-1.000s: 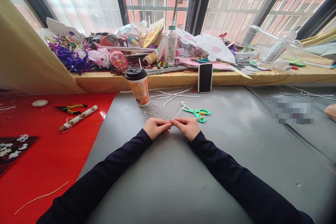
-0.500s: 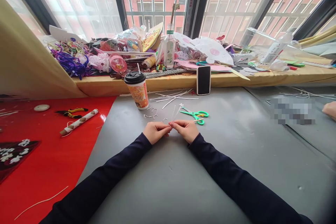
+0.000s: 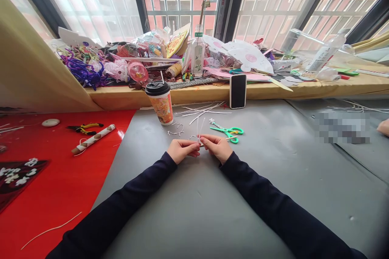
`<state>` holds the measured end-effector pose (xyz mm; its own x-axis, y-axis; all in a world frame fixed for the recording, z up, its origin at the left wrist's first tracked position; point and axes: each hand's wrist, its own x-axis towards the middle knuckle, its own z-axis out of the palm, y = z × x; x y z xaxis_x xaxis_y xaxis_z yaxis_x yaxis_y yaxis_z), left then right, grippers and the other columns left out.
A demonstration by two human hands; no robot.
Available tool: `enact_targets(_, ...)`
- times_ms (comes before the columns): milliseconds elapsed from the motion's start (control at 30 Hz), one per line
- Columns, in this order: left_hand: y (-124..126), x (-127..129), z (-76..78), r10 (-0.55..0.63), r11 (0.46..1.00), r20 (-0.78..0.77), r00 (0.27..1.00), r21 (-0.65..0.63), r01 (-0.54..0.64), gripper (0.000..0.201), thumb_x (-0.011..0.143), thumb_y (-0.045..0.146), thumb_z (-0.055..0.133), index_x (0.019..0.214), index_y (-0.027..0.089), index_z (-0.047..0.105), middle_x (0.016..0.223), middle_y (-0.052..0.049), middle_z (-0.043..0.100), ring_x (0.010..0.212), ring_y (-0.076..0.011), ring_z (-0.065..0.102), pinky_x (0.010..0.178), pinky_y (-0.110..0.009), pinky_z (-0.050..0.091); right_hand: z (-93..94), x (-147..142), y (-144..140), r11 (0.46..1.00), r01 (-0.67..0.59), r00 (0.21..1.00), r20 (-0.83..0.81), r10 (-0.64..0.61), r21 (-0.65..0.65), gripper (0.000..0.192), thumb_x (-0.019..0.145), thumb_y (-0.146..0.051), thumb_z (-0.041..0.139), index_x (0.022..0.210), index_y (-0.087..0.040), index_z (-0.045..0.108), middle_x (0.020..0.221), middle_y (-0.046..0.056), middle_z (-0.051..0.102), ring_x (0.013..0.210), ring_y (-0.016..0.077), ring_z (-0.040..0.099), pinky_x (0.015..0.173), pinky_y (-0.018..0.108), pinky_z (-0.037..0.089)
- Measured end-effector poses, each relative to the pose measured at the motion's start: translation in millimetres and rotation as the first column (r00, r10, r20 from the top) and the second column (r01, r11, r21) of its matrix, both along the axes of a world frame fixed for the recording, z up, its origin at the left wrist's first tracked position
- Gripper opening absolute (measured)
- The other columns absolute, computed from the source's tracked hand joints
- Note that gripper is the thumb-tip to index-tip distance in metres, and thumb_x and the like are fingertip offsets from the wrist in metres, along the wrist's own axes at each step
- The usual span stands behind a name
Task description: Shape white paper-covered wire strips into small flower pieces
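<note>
Just above the grey table, my left hand (image 3: pixel 184 151) and my right hand (image 3: pixel 217 148) meet with their fingertips pinched together. Thin white strands (image 3: pixel 198 126) rise upright from between them; where the strands join is hidden by the fingers. A slim pale stick (image 3: pixel 232 138) lies across my right hand, poking out past its fingers. Green-handled scissors (image 3: pixel 227 131) lie right behind my right hand, a small white flower at their blade tips. Short bent white pieces (image 3: pixel 178 130) are scattered beyond my left hand.
A lidded paper cup (image 3: pixel 161 107) with a straw and a propped-up phone (image 3: pixel 238 91) stand at the back. Long white strips (image 3: pixel 203 109) lie between them. Leftward, pliers (image 3: pixel 83 128) and a wrapped roll (image 3: pixel 94 139) rest on red covering. Another person's hand (image 3: pixel 383 128) shows far right.
The white strands now stand more upright between my fingers, and more of the pale stick shows beside my right hand. The whole view has shifted slightly.
</note>
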<state>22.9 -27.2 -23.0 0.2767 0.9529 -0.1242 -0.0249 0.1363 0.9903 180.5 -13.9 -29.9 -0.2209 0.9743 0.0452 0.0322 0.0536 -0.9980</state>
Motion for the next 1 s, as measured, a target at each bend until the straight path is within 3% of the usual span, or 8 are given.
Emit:
enact_targets(200, 1.9, -3.5, 0.0, -0.026, 0.993, 0.118, 0.993, -0.115, 0.040, 0.037, 0.058, 0.036, 0.068, 0.082, 0.008, 0.064, 0.067, -0.006, 0.063, 0.058, -0.0131, 0.060, 0.062, -0.029, 0.051, 0.3, 2.2, 2.0, 0.995, -0.089, 0.988, -0.127, 0.082, -0.050, 0.035, 0.062, -0.038, 0.063, 0.089, -0.017, 0.062, 0.067, 0.001, 0.057, 0.046, 0.0044, 0.037, 0.038, 0.019, 0.023)
enact_targets(333, 1.7, -3.5, -1.2, -0.106, 0.982, 0.133, 0.985, -0.139, 0.125, 0.038, 0.057, 0.035, 0.068, 0.083, 0.007, 0.064, 0.064, -0.005, 0.062, 0.057, -0.0134, 0.059, 0.060, -0.029, 0.051, 2.6, 3.7, 2.4, 0.991, -0.130, 0.983, -0.132, 0.127, -0.013, 0.042, 0.062, -0.038, 0.063, 0.098, -0.018, 0.058, 0.060, -0.002, 0.054, 0.042, 0.0032, 0.032, 0.038, 0.019, 0.021)
enact_targets(567, 2.3, -5.6, -2.9, -0.133, 0.979, 0.126, 0.983, -0.138, 0.150, 0.041, 0.058, 0.033, 0.068, 0.090, 0.009, 0.063, 0.066, -0.005, 0.063, 0.058, -0.0143, 0.061, 0.061, -0.029, 0.050, 8.7, 7.9, 2.2, 0.987, -0.154, 0.984, -0.085, 0.157, 0.040, 0.028, 0.061, -0.034, 0.064, 0.084, -0.018, 0.060, 0.068, -0.001, 0.056, 0.049, 0.0050, 0.042, 0.043, 0.020, 0.029)
enact_targets(700, 0.4, -5.5, -1.2, -0.178, 0.969, 0.160, 0.971, -0.145, 0.201, 0.035, 0.059, 0.032, 0.068, 0.084, 0.008, 0.064, 0.069, -0.006, 0.064, 0.060, -0.0153, 0.062, 0.062, -0.029, 0.051, 8.0, 8.9, 3.5, 0.980, -0.197, 0.975, -0.100, 0.200, 0.038, 0.020, 0.060, -0.032, 0.065, 0.071, -0.016, 0.059, 0.074, 0.000, 0.058, 0.050, 0.0049, 0.044, 0.044, 0.020, 0.030)
enact_targets(1000, 0.5, -5.3, -0.6, -0.201, 0.968, 0.162, 0.966, -0.120, 0.221, 0.034, 0.061, 0.035, 0.066, 0.083, 0.008, 0.064, 0.068, -0.005, 0.062, 0.064, -0.0162, 0.062, 0.066, -0.030, 0.049, 6.5, 8.4, 4.1, 0.967, -0.246, 0.965, -0.081, 0.251, 0.067, 0.023, 0.065, -0.035, 0.061, 0.076, -0.017, 0.057, 0.066, 0.000, 0.058, 0.054, 0.0080, 0.048, 0.043, 0.020, 0.030)
